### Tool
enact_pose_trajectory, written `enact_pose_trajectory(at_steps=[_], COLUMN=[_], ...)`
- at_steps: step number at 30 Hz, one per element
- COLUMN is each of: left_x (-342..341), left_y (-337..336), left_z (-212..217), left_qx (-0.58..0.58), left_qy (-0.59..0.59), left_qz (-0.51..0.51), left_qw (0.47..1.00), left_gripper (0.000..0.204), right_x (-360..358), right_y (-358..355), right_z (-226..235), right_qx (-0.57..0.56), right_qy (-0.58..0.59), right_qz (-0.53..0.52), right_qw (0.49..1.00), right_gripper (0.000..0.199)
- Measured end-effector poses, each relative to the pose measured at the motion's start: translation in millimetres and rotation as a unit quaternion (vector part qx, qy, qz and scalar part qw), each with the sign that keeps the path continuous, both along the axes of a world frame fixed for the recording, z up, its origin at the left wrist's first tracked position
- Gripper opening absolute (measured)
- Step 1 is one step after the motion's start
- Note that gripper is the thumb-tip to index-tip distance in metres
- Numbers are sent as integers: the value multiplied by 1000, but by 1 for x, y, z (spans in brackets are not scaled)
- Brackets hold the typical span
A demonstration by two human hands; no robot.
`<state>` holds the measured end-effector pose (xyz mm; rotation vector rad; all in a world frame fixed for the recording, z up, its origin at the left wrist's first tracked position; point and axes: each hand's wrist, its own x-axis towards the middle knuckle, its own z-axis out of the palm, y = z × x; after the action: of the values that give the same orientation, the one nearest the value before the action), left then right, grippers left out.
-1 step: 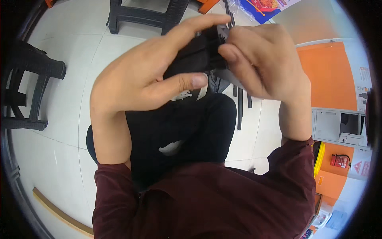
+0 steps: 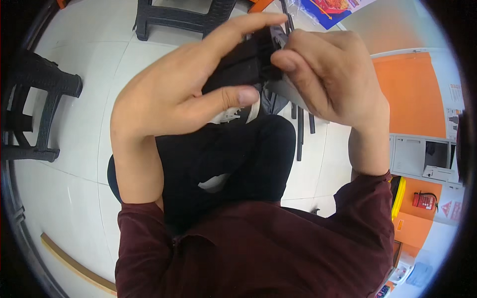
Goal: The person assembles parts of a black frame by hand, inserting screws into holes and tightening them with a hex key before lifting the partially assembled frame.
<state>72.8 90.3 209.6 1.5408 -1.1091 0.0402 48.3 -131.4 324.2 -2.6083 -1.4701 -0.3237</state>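
pinching a black object (image 2: 244,63) between left hand (image 2: 174,94) and right hand (image 2: 328,74)

Shop or office, tiled floor (image 2: 79,184), plastic stools (image 2: 35,94), orange counter (image 2: 412,94)

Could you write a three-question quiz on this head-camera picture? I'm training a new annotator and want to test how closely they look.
1. True or false: both hands grip the same small black object.
2. Which lies on the white tiled floor at the lower left? A) a wooden strip B) a green bucket C) a ladder
3. Fill in: the person's sleeves are dark ____.

Key
1. True: the left hand and the right hand both close on the small black object, held above the lap.
2. A: the wooden strip lies on the floor; black plastic stools stand further left.
3. Red (maroon): see the sleeves.
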Motion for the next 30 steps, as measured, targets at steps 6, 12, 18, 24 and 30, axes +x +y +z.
enact_pose_trajectory(at_steps=[6,12,18,24,30], left_x=[9,7,-1,-9,-12], left_y=[5,-16,-8,-29,-31], left_z=[-4,12,15,22,23], left_qx=[4,-28,-4,-29,-11], left_qy=[-13,84,89,168,143], left_qz=[-9,-25,93,159,151], left_qw=[1000,996,992,972,978], left_gripper=[81,105,109,104,99], right_x=[-66,4,12,6,10], right_y=[12,44,76,67,55], right_z=[-101,-427,-444,-451,-414], right_qx=[216,0,-56,-89,115], right_qy=[-2,290,369,406,368], right_qz=[112,-310,-268,-245,-268], right_qw=[970,906,888,876,883], right_gripper=[32,37,41,26,15])
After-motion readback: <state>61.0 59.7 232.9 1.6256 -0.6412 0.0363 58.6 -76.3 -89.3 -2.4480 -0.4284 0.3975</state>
